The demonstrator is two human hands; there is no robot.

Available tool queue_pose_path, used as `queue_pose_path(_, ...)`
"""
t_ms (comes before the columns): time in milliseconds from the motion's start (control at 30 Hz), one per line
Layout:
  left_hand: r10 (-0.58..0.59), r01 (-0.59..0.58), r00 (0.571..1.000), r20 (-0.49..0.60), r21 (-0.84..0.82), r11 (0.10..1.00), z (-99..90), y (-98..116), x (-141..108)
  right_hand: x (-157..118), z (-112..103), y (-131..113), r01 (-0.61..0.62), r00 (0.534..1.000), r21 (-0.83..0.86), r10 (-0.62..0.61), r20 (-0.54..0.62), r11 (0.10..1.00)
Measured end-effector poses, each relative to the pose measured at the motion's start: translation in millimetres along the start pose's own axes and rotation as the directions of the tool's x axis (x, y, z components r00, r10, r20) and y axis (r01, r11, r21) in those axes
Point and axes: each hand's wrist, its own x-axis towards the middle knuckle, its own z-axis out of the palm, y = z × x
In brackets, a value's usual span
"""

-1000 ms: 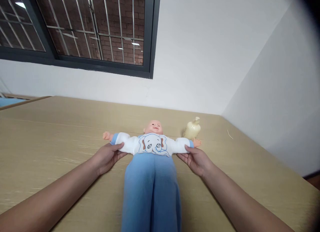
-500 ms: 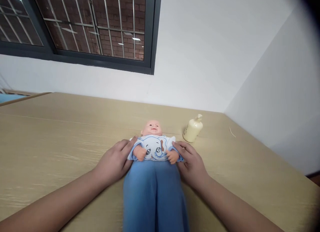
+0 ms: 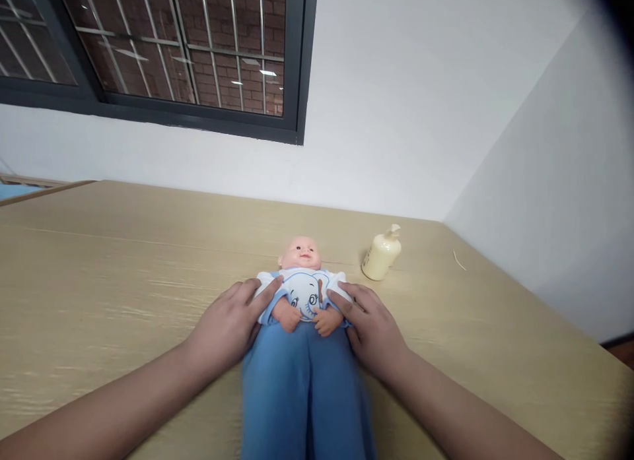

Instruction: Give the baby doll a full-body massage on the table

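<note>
A baby doll (image 3: 302,254) lies face up on the table, its head toward the wall. It wears a white and light-blue shirt (image 3: 303,290) with an elephant face and long blue trousers (image 3: 304,387) that run toward me. My left hand (image 3: 232,318) grips the shirt's sleeve and side at the left, thumb on top. On the right, my right hand (image 3: 371,325) holds the other sleeve, with fingers resting on the cloth. The doll's small fists lie close together over the trousers' waist.
A cream pump bottle (image 3: 381,255) stands on the wooden table (image 3: 123,249) behind and right of the doll. Farther right lies a thin pale strip (image 3: 459,261). A white wall (image 3: 376,117) with a barred window (image 3: 198,51) rises behind the table.
Both my hands have moved slightly inward over the sleeves. The doll's arms have come closer together and lower, onto the top of the trousers.
</note>
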Motion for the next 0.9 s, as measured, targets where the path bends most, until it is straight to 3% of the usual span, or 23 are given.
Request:
queue_pose_path(67, -0.032, 0.029, 0.999, -0.028, -0.079, 0.996, 0.6, -4, -1, -1, 0, 8, -0.081, 0.997, 0.140, 0.083, -0.009, 0.987)
queue_pose_path(133, -0.079, 0.067, 0.995, -0.063, -0.174, 0.982, -0.4, -9, -1, -1, 0, 17, -0.227, 0.970, 0.327, 0.242, -0.007, 0.917)
queue_pose_path(200, -0.188, 0.157, 0.979, -0.078, -0.296, 0.942, -2.3, -14, 1, 0, 1, 27, -0.379, 0.898, 0.535, 0.439, 0.017, 0.755)
queue_pose_path(267, -0.367, 0.327, 0.930, -0.015, -0.421, 0.846, -3.6, -19, 3, 2, 3, 35, -0.455, 0.800, 0.731, 0.594, 0.084, 0.509)
queue_pose_path(333, -0.529, 0.493, 0.844, 0.090, -0.522, 0.696, -2.9, -25, 6, 4, 4, 42, -0.454, 0.721, 0.859, 0.664, 0.198, 0.238)
queue_pose_path(400, -0.608, 0.560, 0.773, 0.183, -0.649, 0.516, -0.1, -30, 8, 5, 5, 47, -0.441, 0.671, 0.897, 0.673, 0.312, 0.024)
queue_pose_path(500, -0.616, 0.519, 0.713, 0.334, -0.842, 0.144, 5.4, -34, 10, 5, 7, 53, -0.470, 0.612, 0.872, 0.661, 0.435, -0.138)
queue_pose_path(567, -0.589, 0.488, 0.687, 0.426, -0.871, -0.060, 7.9, -35, 11, 4, 9, 58, -0.497, 0.595, 0.851, 0.646, 0.478, -0.172)
queue_pose_path(600, -0.579, 0.479, 0.678, 0.452, -0.870, -0.118, 8.5, -35, 12, 3, 9, 60, -0.504, 0.597, 0.846, 0.638, 0.486, -0.173)
queue_pose_path(700, -0.582, 0.459, 0.662, 0.472, -0.869, -0.182, 9.1, -36, 13, 2, 12, 60, -0.504, 0.619, 0.851, 0.625, 0.475, -0.148)
queue_pose_path(800, -0.580, 0.455, 0.678, 0.451, -0.878, -0.151, 8.8, -37, 13, 5, 11, 49, -0.439, 0.653, 0.898, 0.680, 0.334, -0.019)
queue_pose_path(900, -0.597, 0.479, 0.721, 0.350, -0.875, 0.066, 5.9, -34, 11, 9, 6, 30, -0.427, 0.676, 0.857, 0.731, 0.090, 0.290)
